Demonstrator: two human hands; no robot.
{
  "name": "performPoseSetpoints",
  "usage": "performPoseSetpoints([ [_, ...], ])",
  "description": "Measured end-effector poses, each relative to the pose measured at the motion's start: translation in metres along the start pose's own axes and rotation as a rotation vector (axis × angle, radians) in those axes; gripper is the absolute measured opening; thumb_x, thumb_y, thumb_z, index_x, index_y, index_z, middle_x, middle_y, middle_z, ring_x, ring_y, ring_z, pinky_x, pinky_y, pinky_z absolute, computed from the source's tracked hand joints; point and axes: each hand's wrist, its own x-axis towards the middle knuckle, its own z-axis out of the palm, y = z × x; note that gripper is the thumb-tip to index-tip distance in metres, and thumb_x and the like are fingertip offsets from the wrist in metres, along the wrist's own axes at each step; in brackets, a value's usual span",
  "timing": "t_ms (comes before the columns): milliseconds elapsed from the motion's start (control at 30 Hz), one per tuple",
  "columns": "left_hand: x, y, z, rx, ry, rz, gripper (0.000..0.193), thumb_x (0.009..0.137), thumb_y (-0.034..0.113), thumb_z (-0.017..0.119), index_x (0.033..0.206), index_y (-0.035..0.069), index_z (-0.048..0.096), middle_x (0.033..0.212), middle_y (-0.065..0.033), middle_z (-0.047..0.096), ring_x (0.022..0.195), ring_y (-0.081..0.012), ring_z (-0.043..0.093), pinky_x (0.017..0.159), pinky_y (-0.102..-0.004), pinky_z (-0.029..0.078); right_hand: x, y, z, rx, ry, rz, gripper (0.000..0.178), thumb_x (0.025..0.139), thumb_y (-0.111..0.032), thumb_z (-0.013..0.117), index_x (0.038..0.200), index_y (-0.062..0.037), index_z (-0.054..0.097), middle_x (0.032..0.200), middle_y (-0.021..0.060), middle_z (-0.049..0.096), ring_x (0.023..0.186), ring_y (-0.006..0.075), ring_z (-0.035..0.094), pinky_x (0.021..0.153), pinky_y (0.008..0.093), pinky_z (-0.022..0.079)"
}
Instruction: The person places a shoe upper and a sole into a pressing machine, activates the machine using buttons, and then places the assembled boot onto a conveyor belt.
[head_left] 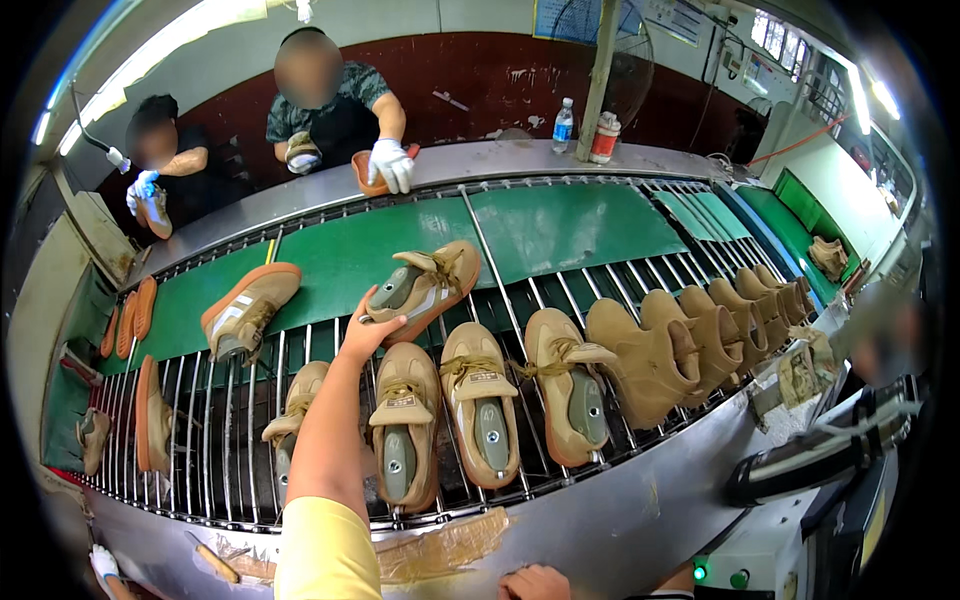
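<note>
My left hand grips a tan lace-up shoe by its heel end, holding it tilted above the rollers. A grey-green last fills that shoe. Below stand more tan shoes on lasts, among them one shoe beside my forearm, a second and a third to its right. My forearm partly hides another shoe. At the lower edge, my right hand shows only curled fingers, closed near the metal front panel. Whatever it may hold is hidden.
Metal rollers carry green sheets. Several tan uppers line the right; a tilted shoe and brown soles lie left. Across the line, a co-worker's gloved hand touches a sole. A bottle stands behind.
</note>
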Motion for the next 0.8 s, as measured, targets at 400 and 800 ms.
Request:
performPoseSetpoints([
  [400, 0.008, 0.086, 0.061, -0.281, 0.370, -0.062, 0.047, 0.070, 0.013, 0.078, 0.109, -0.002, 0.057, 0.102, -0.0095, 0.062, 0.088, -0.0187, 0.061, 0.076, -0.0312, 0.050, -0.002, -0.008, 0.002, -0.002, -0.061, 0.051, 0.015, 0.077, -0.020, 0.066, 0.083, -0.0071, 0.061, 0.081, 0.0088, 0.061, 0.077, 0.0269, 0.060, 0.071, 0.0398, 0.048],
  [800, -0.344, 0.177, 0.113, -0.801, 0.017, -0.332, 0.060, 0.081, 0.030, 0.065, 0.130, 0.003, 0.045, 0.125, -0.0153, 0.055, 0.116, -0.0309, 0.052, 0.101, -0.0458, 0.043, 0.003, -0.016, -0.086, 1.457, 0.314, 0.227, 0.088, 0.084, -0.012, 0.069, 0.148, -0.0097, 0.008, 0.119, 0.0114, 0.052, 0.106, 0.0160, 0.052, 0.092, 0.0300, 0.043],
])
